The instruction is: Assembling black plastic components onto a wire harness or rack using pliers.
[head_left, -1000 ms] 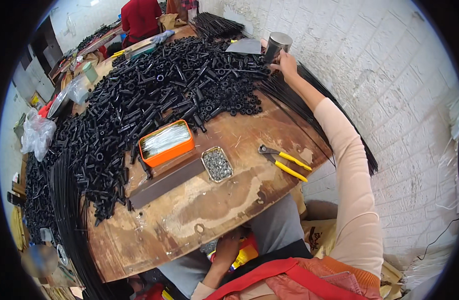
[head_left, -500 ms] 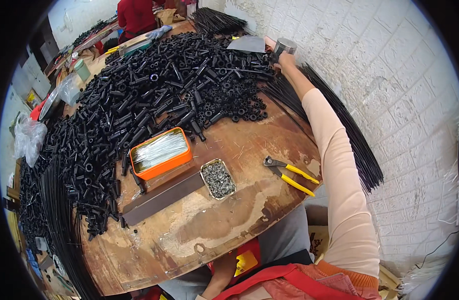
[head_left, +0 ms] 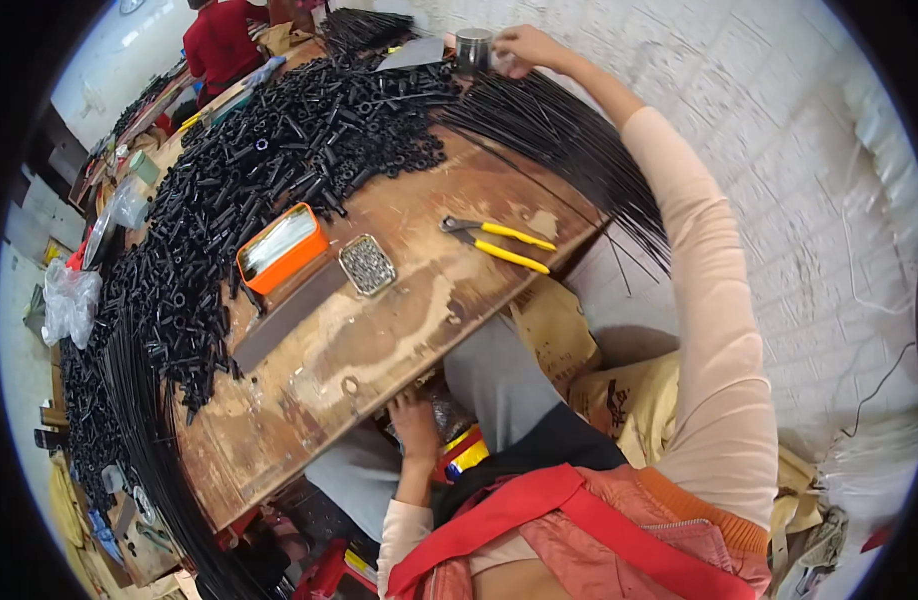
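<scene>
My right hand [head_left: 527,50] reaches to the far edge of the table. It is beside a shiny metal cup [head_left: 474,50], fingers loosely bent and apart, seemingly not around it. Black thin rods [head_left: 559,115] lie in a bundle below that hand. My left hand [head_left: 416,425] is low at the table's front edge over my lap, its fingers spread, beside a red and yellow package [head_left: 464,452]. Yellow-handled pincers [head_left: 499,245] lie on the wooden table [head_left: 399,340]. Nearby stand an orange box [head_left: 284,250] of thin pale pieces and a small tin [head_left: 367,266] of tiny metal parts.
A big heap of black plastic parts [head_left: 279,150] covers the table's left and far side. More black rods [head_left: 139,400] hang over the left edge. A grey sheet [head_left: 411,53] lies near the cup. The white wall [head_left: 779,200] is at right; a person in red [head_left: 224,45] is far off.
My right hand has gone from around the metal cup to its right side. My left hand has come further into view at the table edge. The whole view has shifted and turned.
</scene>
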The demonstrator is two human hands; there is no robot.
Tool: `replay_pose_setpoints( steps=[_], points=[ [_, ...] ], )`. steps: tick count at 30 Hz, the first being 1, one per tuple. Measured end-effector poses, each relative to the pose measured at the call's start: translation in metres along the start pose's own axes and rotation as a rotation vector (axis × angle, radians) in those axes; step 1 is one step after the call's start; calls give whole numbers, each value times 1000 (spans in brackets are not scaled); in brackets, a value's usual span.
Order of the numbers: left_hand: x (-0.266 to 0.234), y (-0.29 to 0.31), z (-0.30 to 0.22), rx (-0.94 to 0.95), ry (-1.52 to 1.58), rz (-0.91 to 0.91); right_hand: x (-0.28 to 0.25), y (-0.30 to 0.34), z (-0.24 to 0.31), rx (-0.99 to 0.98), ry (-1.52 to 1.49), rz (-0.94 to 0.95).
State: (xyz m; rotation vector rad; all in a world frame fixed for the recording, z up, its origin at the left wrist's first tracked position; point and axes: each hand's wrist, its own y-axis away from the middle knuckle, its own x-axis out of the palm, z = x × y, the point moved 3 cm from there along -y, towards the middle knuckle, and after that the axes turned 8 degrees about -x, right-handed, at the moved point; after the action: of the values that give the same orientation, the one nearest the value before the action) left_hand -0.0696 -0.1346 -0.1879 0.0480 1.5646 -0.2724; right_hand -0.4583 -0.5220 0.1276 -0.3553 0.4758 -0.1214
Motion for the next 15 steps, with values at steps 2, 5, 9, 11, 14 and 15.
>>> replay_pose_setpoints(
  steps=[2,5,9,11,14,15],
  points=[
    [-29,-1,13,4,146,0,-24,51,25,-66,615,406],
    [-65,27,25,-36,31,-42,-60,101,13,45,742,464],
    [-102,77,37,-4,39,-79,-49,147,-12,-190,919,438],
    [-131,88,29,-19,105,20,-37,161,-42,-329,1099,242],
    [-148,92,19,-70,292,-9,-24,173,-67,-135,1169,53],
    [-150,92,16,-82,280,-14,-15,179,-71,-129,1174,-15]
  ],
)
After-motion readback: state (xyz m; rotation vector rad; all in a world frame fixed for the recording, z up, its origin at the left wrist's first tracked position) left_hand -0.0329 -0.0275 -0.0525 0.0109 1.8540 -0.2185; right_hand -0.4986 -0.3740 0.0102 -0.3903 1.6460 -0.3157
